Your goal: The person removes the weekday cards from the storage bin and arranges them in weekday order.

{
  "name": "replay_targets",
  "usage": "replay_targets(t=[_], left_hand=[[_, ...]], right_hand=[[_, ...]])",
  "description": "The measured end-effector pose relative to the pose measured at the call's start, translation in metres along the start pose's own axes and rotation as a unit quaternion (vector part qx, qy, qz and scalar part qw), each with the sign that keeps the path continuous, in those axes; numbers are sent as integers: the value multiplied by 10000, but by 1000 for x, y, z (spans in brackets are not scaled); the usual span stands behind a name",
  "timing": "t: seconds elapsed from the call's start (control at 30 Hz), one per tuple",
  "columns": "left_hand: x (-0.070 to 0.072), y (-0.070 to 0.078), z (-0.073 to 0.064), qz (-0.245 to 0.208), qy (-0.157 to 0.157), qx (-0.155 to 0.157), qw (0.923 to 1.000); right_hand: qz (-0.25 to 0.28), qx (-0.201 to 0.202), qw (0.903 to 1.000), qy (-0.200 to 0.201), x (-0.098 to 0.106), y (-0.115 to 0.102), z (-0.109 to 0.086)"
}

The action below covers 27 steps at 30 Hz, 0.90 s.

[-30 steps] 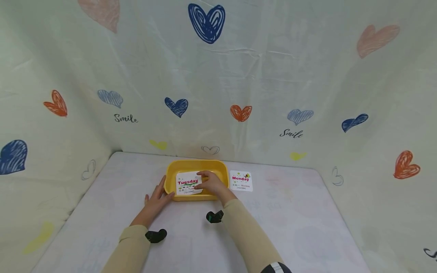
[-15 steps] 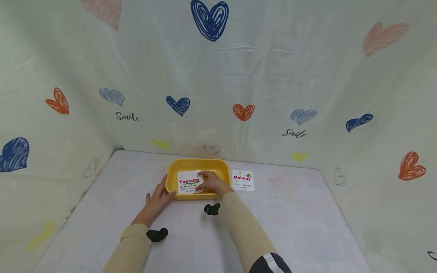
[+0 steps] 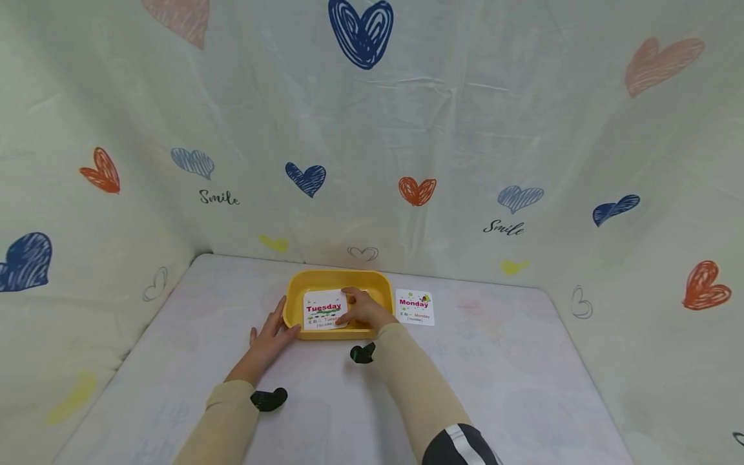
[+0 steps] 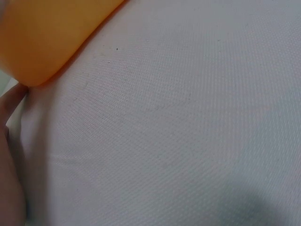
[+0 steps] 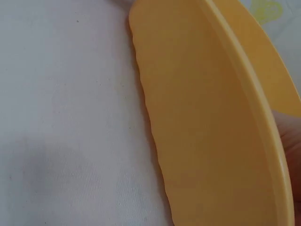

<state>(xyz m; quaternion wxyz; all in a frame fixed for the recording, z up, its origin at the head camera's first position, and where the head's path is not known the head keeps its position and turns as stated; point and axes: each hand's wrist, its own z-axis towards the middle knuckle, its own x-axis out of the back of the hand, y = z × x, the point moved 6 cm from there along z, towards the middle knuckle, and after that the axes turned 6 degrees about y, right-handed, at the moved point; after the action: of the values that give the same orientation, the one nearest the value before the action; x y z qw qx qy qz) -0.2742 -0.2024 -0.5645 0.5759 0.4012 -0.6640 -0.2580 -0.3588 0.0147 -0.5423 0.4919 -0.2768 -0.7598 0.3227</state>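
Note:
A yellow tray (image 3: 343, 279) stands on the table near its back edge. In it is a white card (image 3: 321, 311) printed "Tuesday", towards the left side. My right hand (image 3: 369, 311) reaches over the tray's front wall and holds the card's right edge between thumb and finger. My left hand (image 3: 266, 343) rests against the tray's left side with fingers extended and the thumb at the front left corner. One left finger (image 4: 15, 100) touches the tray's outer base in the left wrist view. In the right wrist view the tray wall (image 5: 202, 117) hides most of the right hand.
A second white card (image 3: 415, 308), printed "Monday", lies flat on the table just right of the tray. A pale cloth covers the table (image 3: 494, 381). Behind and at both sides hangs a light curtain (image 3: 360, 123) with printed hearts.
The Tuesday card sits slightly straighter in the tray, still in my right hand. My right forearm has shifted a little. The whole view has drifted slightly; my left hand keeps its place on the tray.

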Motion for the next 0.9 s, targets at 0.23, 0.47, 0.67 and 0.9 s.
replay_targets(t=[0.23,0.47,0.67,0.9], left_hand=[[-2,-1,1,5,7,3,10000],[-1,-2,1,34,-22,19,10000],[0,0,-1,-14,-35,-25,10000],[0,3,-2,-18,-14,-51,10000]], right_hand=[[-272,31,9996,105,-1,0,0],[-229,-47,9996,167,-1,2,2],[-28,-106,9998,171,0,6,6],[248,-16,9996,148,2,6,4]])
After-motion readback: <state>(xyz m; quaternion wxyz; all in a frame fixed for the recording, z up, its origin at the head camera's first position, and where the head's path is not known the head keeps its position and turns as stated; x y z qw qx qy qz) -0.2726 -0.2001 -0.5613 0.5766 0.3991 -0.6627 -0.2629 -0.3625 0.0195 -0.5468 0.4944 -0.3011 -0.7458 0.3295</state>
